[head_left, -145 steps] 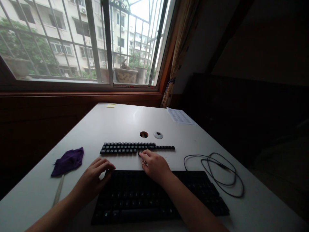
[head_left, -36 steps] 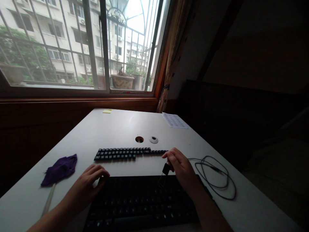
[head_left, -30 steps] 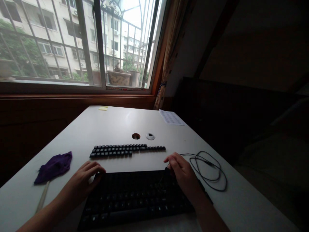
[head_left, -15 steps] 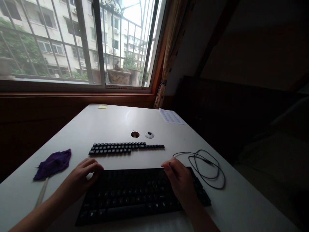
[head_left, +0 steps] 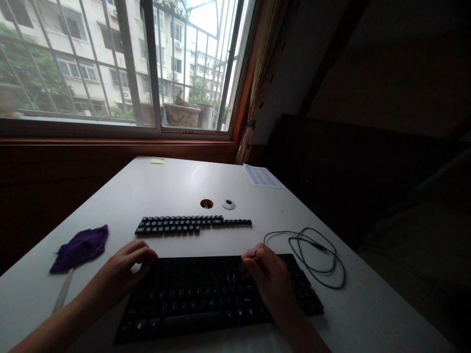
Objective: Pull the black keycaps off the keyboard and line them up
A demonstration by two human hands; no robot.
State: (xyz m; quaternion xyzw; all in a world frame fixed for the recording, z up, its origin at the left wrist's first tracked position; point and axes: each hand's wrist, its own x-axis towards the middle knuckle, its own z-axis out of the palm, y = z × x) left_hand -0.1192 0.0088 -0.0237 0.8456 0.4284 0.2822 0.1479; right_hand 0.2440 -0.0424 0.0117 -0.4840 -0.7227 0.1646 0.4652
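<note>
Dim room, so the keyboard (head_left: 217, 294) is mostly a dark slab; single keys and legends hard to make out, a few pale marks only. Both forearms cut off at the bottom edge.

Right hand (head_left: 270, 277) lies over the keyboard's upper right part, fingers curled down, thumb and forefinger pressed together near the top edge on something small and thin (a glint of metal, maybe a wire tool; too small and dark to tell). Whether it grips a key can't be told, the hand hides that spot.

Left hand (head_left: 125, 267) sits at the keyboard's upper left corner, fingers loosely bent and a bit spread, tips touching or just over the corner (contact unclear in the shadow). It holds nothing visible.

The keyboard lies on the white table (head_left: 176, 184), close to the near edge, slightly skewed. Just behind it, apart from it, loose keycaps (head_left: 191, 224) are set out in rows, two to three rows deep on the left, one row on the right.

Right of the keyboard, a coiled black cable (head_left: 312, 255), near but not touching. On the left a purple cloth (head_left: 81, 247), with a pale stick (head_left: 62, 296) below it (end hidden by the left arm). Farther back a cable hole (head_left: 206, 203), its cap (head_left: 228, 204) beside it, a paper sheet (head_left: 262, 176) and a yellow note (head_left: 157, 161).
</note>
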